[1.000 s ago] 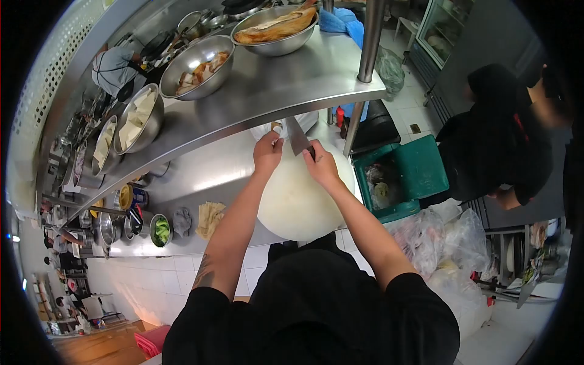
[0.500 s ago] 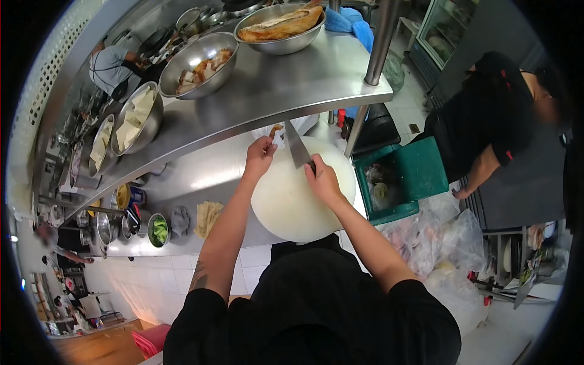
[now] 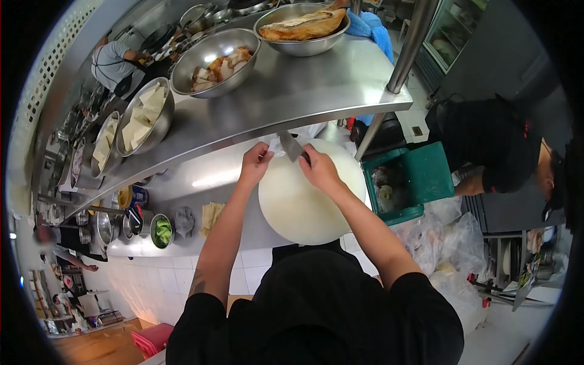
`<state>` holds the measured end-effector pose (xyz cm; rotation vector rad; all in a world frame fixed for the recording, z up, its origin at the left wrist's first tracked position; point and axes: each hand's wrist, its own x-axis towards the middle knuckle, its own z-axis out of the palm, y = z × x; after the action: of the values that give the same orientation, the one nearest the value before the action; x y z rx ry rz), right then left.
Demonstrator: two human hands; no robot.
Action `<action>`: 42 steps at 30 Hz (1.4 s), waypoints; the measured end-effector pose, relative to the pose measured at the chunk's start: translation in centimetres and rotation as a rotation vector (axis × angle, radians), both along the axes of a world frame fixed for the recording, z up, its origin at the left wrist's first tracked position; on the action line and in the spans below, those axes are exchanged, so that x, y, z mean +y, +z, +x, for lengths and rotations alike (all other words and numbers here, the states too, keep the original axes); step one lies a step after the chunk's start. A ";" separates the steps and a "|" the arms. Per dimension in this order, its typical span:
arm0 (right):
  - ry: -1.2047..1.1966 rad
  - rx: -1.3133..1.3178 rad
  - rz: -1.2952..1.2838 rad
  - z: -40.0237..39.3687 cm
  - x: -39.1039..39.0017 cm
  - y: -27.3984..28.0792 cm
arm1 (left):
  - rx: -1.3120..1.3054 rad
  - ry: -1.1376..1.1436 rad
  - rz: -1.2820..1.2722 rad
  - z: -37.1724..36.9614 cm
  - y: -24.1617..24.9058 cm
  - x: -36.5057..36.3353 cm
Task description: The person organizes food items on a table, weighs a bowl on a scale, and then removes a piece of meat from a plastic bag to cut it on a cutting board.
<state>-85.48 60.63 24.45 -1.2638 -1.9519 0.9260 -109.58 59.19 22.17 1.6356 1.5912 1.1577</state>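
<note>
Both hands sit at the far edge of the round white cutting board (image 3: 310,194), partly under the lip of the steel shelf (image 3: 292,91). The right hand (image 3: 319,170) is clenched round the handle of a cleaver (image 3: 291,147), blade pointing away from the person and up toward the shelf edge. The left hand (image 3: 255,163) pinches a small pale piece of food (image 3: 275,145) just beside the blade, fingers curled on it; what the food is can't be told, too small.

Vs 0.5 s ago: hands have shifted a bit further under the shelf, so less of the blade shows now. The left hand's grip on the piece looks the same, and the cleaver is still in the right fist. The view has tilted, so the board sits slightly more to the right in frame.

On the shelf: a steel bowl w/ meat chunks (image 3: 216,61), a bowl w/ a long browned piece (image 3: 304,27), and bowls of pale slices (image 3: 146,118). To the right of the board is a green bin (image 3: 413,179). A co-worker in black (image 3: 486,146) is bent lower beside the bin than before. The lower counter (image 3: 207,176) holds a small tub of greens (image 3: 161,230).
</note>
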 end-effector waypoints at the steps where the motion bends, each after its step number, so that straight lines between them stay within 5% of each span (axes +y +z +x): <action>1: -0.015 -0.060 0.057 -1.0 0.7 0.0 | -0.015 -0.008 -0.011 -0.2 -0.3 0.1; 7: 0.212 -0.208 -0.060 0.2 -0.8 -0.3 | -0.102 0.028 -0.055 -3.5 -1.1 -1.6; 14: 0.080 -0.174 -0.064 -4.4 -1.0 0.5 | -0.187 0.003 -0.092 -4.9 -0.9 -2.4; 20: 0.282 -0.260 -0.184 0.9 -3.1 5.4 | -0.376 0.071 -0.053 -6.3 -3.3 -3.4; 27: -0.008 -0.205 0.010 -7.1 -0.1 3.2 | -0.429 0.064 -0.051 -5.5 -3.1 -3.4; 30: 0.197 -0.509 -0.167 -7.8 -0.5 1.9 | -0.413 0.078 -0.052 -6.2 -3.0 -4.3; 34: 0.256 -0.421 -0.356 -5.4 -3.0 6.1 | -0.473 0.097 -0.080 -6.5 -4.3 -5.3; 36: 0.082 -0.302 0.168 -8.0 -0.6 1.9 | -0.511 0.119 -0.080 -6.0 -3.8 -5.2; 37: 0.077 -0.305 0.169 -8.5 -0.1 0.9 | -0.508 0.087 -0.083 -6.1 -3.7 -5.0; 39: 0.174 -0.393 -0.104 -9.4 0.7 -0.2 | -0.502 0.055 -0.081 -7.0 -3.6 -5.0; 40: 0.172 -0.391 -0.104 -9.1 0.1 1.1 | -0.567 0.102 -0.042 -7.8 -4.0 -5.6; 42: 0.363 -0.578 -0.526 -6.5 -2.6 6.6 | -0.668 0.163 0.057 -10.2 -2.9 -6.7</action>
<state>-91.94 58.02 31.10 -1.6319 -2.5487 1.4470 -119.80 52.47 19.28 0.9925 1.2657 1.6286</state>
